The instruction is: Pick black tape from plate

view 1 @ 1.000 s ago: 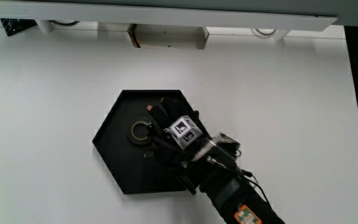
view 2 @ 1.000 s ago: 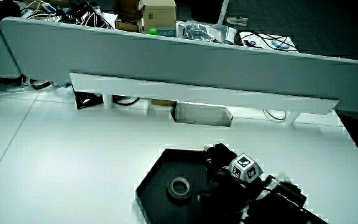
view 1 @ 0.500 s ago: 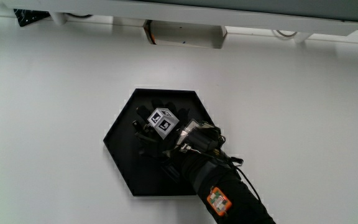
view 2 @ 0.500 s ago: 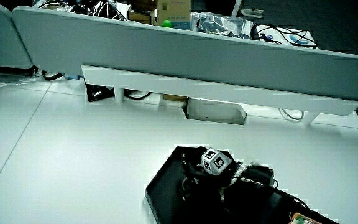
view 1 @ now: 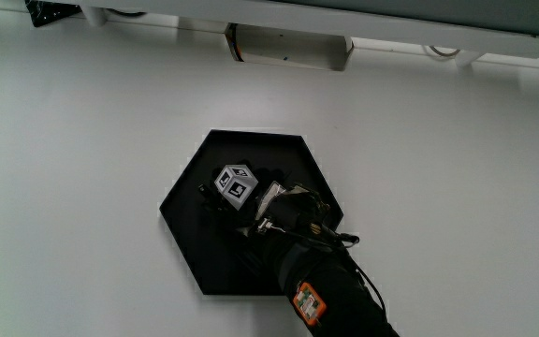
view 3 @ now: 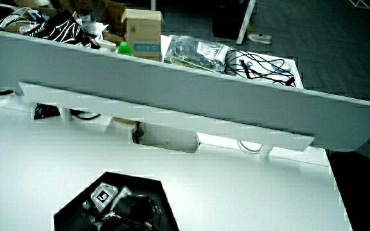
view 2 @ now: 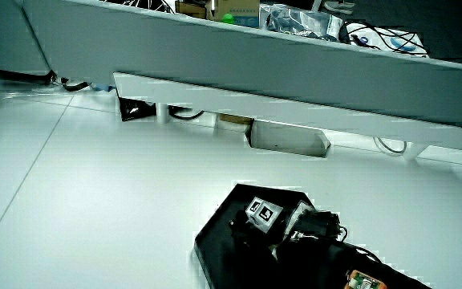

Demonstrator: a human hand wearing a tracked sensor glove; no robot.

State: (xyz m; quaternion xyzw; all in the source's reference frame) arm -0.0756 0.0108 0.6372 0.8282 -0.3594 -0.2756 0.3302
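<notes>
A black hexagonal plate (view 1: 279,150) lies in the middle of the white table and shows in both side views (view 2: 215,245) (view 3: 72,215). The gloved hand (view 1: 225,194) rests low over the plate's middle, its patterned cube (view 1: 235,181) facing up. The forearm runs from the hand toward the person across the plate's near rim. The black tape does not show in any view; the hand covers the spot where it lay. In both side views the hand (view 2: 251,225) (view 3: 105,204) sits down inside the plate.
A low grey partition (view 2: 255,64) closes off the table's edge farthest from the person. A white box (view 1: 288,49) and a small black object (view 1: 50,11) sit under it. An orange tag (view 1: 307,301) and cables sit on the forearm.
The hand has slid across the plate onto the spot where the tape ring lay in view beside it. The ring is now covered by the hand.
</notes>
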